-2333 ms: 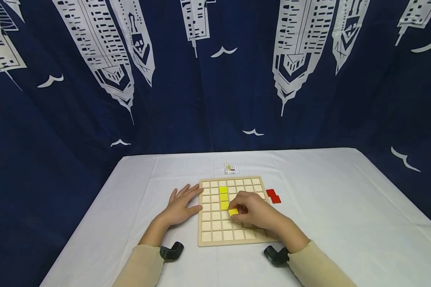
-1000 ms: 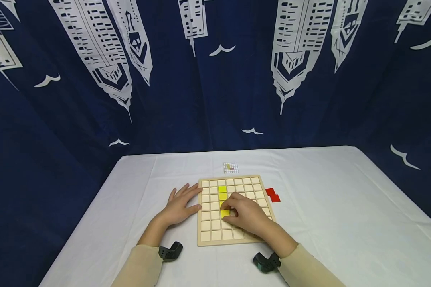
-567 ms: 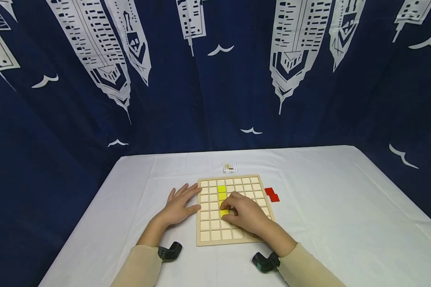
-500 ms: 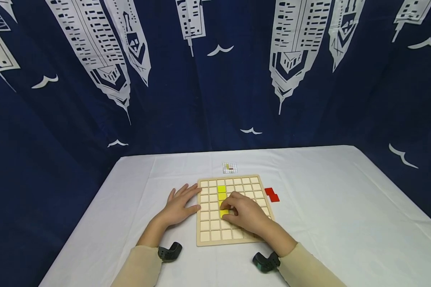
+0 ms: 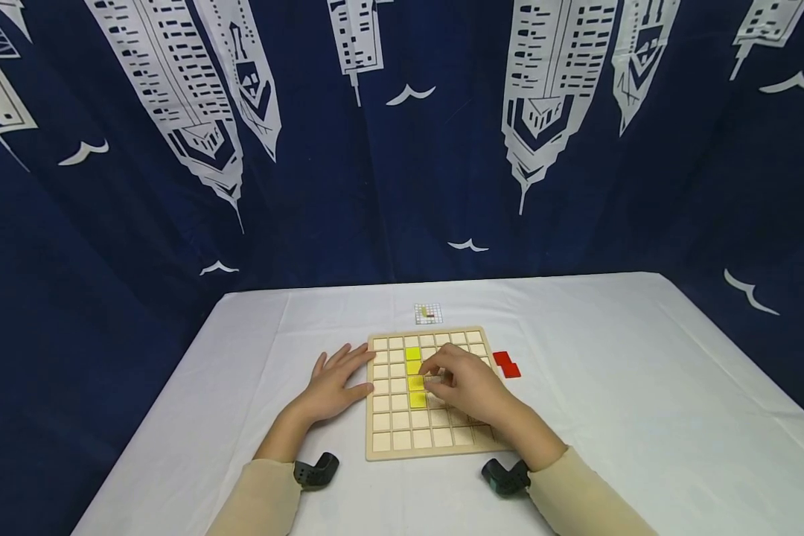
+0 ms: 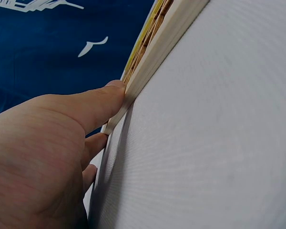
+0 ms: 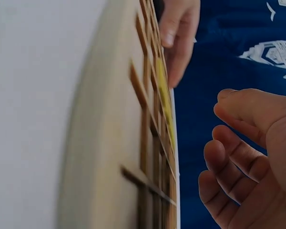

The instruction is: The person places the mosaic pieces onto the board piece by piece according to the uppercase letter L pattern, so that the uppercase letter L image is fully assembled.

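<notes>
A wooden grid board (image 5: 402,441) lies on the white table. Four would be several: several yellow square tiles (image 5: 418,400) sit in its cells, forming one column left of the middle. My left hand (image 5: 338,383) rests at the board's left edge, fingers spread, and its thumb touches the rim in the left wrist view. Above the board, just right of the yellow column, is my right hand (image 5: 472,383). Its fingers are loosely bent and hold nothing; a gap shows between them and the board (image 7: 100,143) in the right wrist view.
Red tiles (image 5: 507,365) lie on the table by the board's right edge. A small card (image 5: 429,313) printed with a coloured grid lies beyond the board. A dark blue curtain (image 5: 388,186) with white buildings hangs behind the table (image 5: 610,357).
My right hand carried a yellow tile left into the column, pressed there, then let go and lifted off to the right. The left hand has stayed on the board's edge.
</notes>
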A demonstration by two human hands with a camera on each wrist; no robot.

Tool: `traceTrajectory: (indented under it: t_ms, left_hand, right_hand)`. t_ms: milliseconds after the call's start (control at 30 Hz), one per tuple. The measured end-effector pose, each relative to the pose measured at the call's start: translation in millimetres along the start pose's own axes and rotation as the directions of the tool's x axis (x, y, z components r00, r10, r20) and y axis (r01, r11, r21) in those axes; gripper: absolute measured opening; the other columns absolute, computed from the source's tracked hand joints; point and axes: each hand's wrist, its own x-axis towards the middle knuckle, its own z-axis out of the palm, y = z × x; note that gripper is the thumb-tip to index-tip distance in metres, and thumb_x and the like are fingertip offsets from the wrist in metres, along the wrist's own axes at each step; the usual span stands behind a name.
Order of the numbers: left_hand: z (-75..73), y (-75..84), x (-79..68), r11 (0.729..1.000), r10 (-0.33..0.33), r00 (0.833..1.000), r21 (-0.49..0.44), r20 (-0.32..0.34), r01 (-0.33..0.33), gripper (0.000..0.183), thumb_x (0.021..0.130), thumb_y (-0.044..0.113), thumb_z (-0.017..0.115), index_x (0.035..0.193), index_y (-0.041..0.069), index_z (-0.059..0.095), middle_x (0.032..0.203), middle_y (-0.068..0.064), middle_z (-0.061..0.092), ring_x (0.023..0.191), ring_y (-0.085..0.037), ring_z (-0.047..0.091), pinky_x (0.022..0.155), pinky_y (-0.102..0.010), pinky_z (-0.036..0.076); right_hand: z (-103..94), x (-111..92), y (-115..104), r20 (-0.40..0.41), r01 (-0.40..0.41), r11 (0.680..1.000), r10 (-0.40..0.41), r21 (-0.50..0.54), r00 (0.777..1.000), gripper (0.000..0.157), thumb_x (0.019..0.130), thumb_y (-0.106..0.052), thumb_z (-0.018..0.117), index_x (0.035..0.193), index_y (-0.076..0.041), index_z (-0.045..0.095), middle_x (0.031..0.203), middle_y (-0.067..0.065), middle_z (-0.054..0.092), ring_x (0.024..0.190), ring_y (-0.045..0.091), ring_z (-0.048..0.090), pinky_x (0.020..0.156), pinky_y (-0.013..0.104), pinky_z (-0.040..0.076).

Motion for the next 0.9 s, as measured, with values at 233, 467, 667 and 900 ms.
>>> traceTrajectory:
  t_ms: [233,467,667,900]
  left_hand:
    - [1.2,-1.5,0.6,1.0,-0.002,1.0,0.013,0.008,0.002,0.058,0.095,0.033,0.066,0.149,0.022,0.047,0.164,-0.003,0.033,0.156,-0.033,0.016,0.123,-0.064,-0.006]
    - [1.8,-2.7,0.9,1.0,-0.015,1.0,0.017,0.005,0.015,0.06,0.095,0.034,0.066,0.15,0.024,0.046,0.164,-0.002,0.032,0.157,-0.032,0.015,0.124,-0.063,-0.006]
    - [2.2,-2.8,0.8,1.0,-0.006,1.0,0.012,-0.004,0.006,0.059,0.095,0.032,0.066,0.149,0.023,0.047,0.164,-0.002,0.034,0.156,-0.033,0.016,0.123,-0.064,-0.006]
    - [1.5,-2.0,0.6,1.0,-0.007,1.0,0.009,-0.006,0.007,0.059,0.095,0.032,0.067,0.149,0.022,0.047,0.164,-0.003,0.034,0.156,-0.033,0.016,0.123,-0.064,-0.007]
  right_hand:
    - [-13.2,0,8,-0.031,-0.04,0.999,0.041,0.038,0.999,0.016,0.089,-0.014,0.075,0.105,-0.015,0.073,0.098,-0.002,0.064,0.075,0.008,0.052,0.063,0.018,0.046]
    - [-26.3,0,18,-0.084,-0.017,0.999,0.02,0.037,0.996,0.016,0.089,-0.011,0.074,0.106,-0.012,0.074,0.101,0.004,0.066,0.076,0.009,0.053,0.062,0.02,0.046]
    - [-35.4,-1,33,-0.121,-0.048,0.999,0.05,0.023,0.991,0.017,0.09,-0.01,0.073,0.106,-0.011,0.073,0.103,0.002,0.066,0.078,0.011,0.054,0.066,0.021,0.048]
    - [-42.1,-3,53,-0.151,-0.097,0.995,0.097,0.008,0.984,0.017,0.09,-0.01,0.073,0.107,-0.012,0.073,0.103,0.004,0.067,0.08,0.013,0.054,0.067,0.023,0.048]
